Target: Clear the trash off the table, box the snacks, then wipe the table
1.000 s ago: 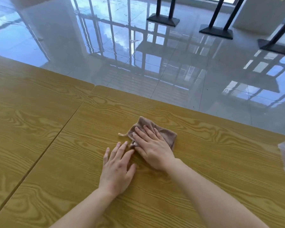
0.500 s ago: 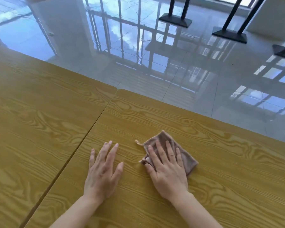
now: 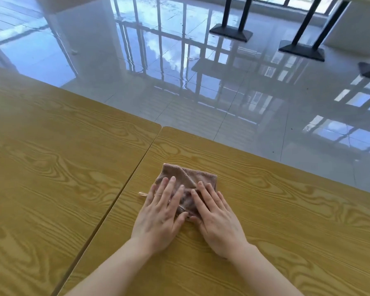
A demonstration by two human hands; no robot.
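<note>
A small brown cloth (image 3: 188, 175), folded, lies flat on the wooden table (image 3: 286, 199) close to the seam with the neighbouring table. My left hand (image 3: 160, 214) presses flat on the cloth's left half, fingers spread. My right hand (image 3: 217, 218) presses flat on its right half, fingers stretched forward. The near part of the cloth is hidden under both palms. A thin loop sticks out at the cloth's left side.
A second wooden table (image 3: 51, 167) adjoins on the left, split off by a dark seam (image 3: 124, 189). Beyond the far edge is a glossy tiled floor (image 3: 201, 92). Black table bases (image 3: 231, 33) stand at the back right.
My left hand has moved from the bare table onto the cloth, beside my right hand. The cloth now lies nearer the seam.
</note>
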